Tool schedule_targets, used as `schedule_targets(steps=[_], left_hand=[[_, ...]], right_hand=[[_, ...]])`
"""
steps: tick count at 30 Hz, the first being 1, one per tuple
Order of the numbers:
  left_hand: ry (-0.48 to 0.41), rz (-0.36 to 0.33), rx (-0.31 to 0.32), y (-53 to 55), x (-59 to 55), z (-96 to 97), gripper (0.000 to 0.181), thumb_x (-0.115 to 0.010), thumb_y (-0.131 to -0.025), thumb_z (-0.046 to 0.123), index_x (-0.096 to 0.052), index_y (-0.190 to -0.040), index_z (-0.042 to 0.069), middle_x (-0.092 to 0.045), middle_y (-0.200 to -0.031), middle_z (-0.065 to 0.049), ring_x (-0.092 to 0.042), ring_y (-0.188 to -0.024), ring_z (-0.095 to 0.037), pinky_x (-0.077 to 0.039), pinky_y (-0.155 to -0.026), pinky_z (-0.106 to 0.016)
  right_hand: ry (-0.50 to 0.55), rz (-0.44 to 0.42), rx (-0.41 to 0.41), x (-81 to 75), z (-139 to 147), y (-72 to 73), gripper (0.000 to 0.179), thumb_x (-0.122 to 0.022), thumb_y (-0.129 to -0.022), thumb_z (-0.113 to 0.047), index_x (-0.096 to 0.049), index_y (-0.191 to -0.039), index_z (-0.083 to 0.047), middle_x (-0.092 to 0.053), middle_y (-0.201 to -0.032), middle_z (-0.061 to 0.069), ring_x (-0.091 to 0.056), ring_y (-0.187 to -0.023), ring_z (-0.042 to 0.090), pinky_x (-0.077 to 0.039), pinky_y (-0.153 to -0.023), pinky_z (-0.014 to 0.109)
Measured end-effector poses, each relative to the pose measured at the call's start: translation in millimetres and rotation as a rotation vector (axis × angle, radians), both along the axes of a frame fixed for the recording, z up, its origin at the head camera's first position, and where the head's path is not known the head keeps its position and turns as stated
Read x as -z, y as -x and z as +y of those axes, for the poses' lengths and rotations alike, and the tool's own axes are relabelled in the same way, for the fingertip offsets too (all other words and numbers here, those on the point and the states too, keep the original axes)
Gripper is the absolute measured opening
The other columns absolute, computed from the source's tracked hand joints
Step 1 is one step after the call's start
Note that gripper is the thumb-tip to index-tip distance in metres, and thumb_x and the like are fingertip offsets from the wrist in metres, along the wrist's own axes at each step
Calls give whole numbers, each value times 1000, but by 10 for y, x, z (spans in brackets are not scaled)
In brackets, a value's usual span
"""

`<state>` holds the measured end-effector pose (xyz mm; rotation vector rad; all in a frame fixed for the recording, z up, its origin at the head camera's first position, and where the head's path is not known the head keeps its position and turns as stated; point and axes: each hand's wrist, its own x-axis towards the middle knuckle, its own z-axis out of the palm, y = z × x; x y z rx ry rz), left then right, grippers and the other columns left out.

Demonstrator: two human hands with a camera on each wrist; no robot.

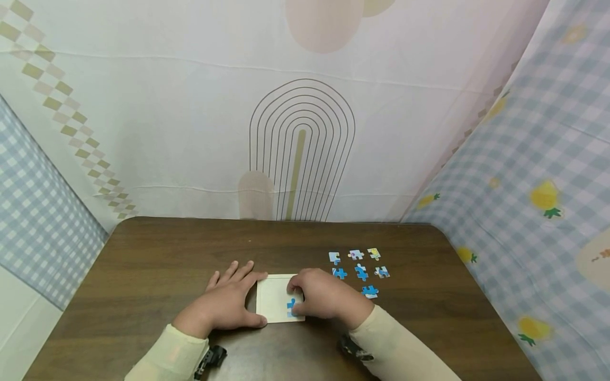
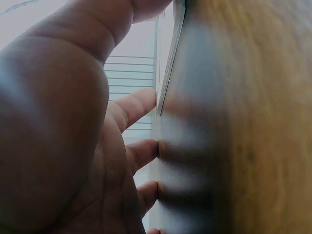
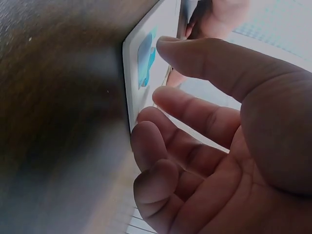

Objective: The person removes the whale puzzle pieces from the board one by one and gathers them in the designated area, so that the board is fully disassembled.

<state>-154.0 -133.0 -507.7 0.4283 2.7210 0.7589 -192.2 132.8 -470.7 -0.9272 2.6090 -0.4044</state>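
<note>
A small cream puzzle tray (image 1: pixel 271 296) lies flat on the table. My left hand (image 1: pixel 224 306) is spread at its left side, index finger and thumb touching the edge. In the left wrist view the index fingertip (image 2: pixel 148 99) meets the tray's side, and the other fingertips rest on the table. A blue puzzle piece (image 1: pixel 289 307) lies inside the tray near its lower right corner. Over the tray's right side is my right hand (image 1: pixel 329 295). In the right wrist view its thumb (image 3: pixel 187 56) is beside the blue piece, apart from the bent fingers, with nothing between them.
Several loose puzzle pieces (image 1: pixel 361 272) lie in loose rows on the brown table (image 1: pixel 167 248), right of the tray and beyond my right hand. A white patterned cloth (image 1: pixel 190 132) hangs along the table's far edge. Checked cloth (image 1: pixel 505 254) hangs at the right.
</note>
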Motion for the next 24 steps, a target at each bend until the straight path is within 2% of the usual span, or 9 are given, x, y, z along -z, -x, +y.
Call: schedule_targets(steps=[4, 12, 24], left_hand=[[-8, 4, 0, -7, -20, 3, 105, -95, -78, 64, -51, -169, 32, -31, -186, -13, -18, -173, -52, -14, -130, -86], [-14, -13, 4, -3, -23, 3, 105, -95, -80, 64, -50, -169, 32, -30, -186, -13, -17, -174, -52, -13, -130, -86], [-22, -7, 5, -7, -16, -4, 104, -95, -80, 64, -51, -168, 32, -31, -186, -13, -17, -173, -53, -12, -130, -87]], right_hand=[[-19, 9, -9, 13, -14, -11, 27, -93, -89, -25, -83, -112, -15, -69, -99, -8, -55, -86, 6, -54, -82, 27], [-32, 12, -10, 36, -15, -29, 16, -92, -89, -25, -78, -94, -19, -62, -88, -10, -53, -82, 6, -49, -75, 26], [-41, 0, 34, 44, -60, -68, 26, -94, -91, -25, -69, -96, -21, -57, -84, -11, -52, -76, 7, -48, -70, 27]])
